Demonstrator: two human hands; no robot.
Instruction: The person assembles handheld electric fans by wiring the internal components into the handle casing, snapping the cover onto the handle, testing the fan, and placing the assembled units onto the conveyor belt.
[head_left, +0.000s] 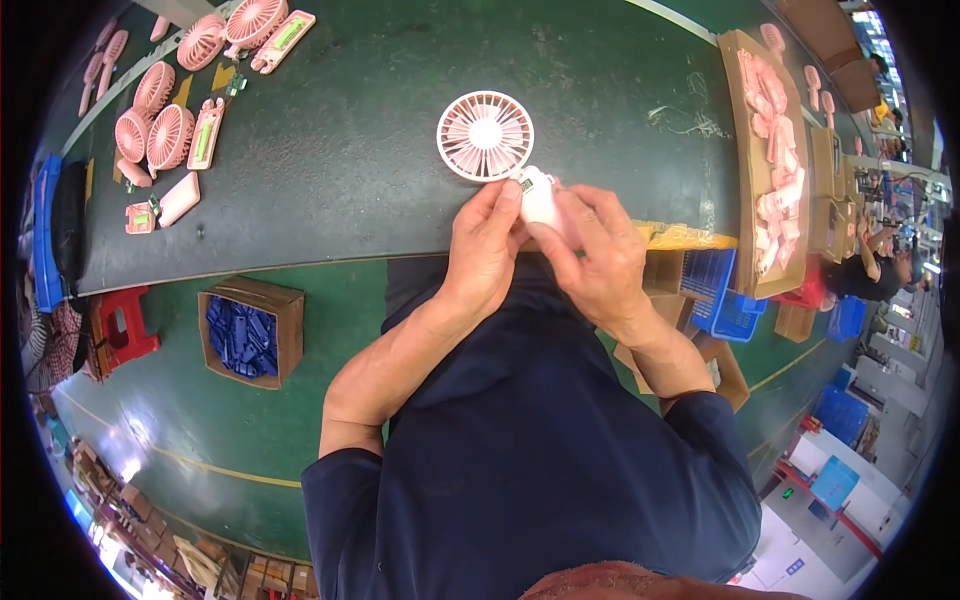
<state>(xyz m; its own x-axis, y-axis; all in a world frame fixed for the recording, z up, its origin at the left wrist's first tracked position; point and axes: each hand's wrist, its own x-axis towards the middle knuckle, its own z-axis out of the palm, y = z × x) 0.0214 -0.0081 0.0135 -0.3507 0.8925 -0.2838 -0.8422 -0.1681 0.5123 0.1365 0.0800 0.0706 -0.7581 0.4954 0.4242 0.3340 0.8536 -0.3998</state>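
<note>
Close to the table's near edge, both my hands hold a pale pink fan handle [543,207]. My left hand [480,240] pinches its upper end, where a small green circuit board [527,185] shows. My right hand [603,250] is closed round the other side, thumb below and fingers along the casing. Just beyond my fingertips is a round pink fan head [485,135] with a ribbed grille and a white centre. It appears to touch the handle's top; whether they are joined, I cannot tell.
On the dark green table [330,150], several pink fan heads [170,138] and opened handles [206,133] lie at left. A long cardboard box [745,160] of pink casings stands at right. Below are a box of blue parts [240,338], a red stool [128,330] and blue crates [715,295].
</note>
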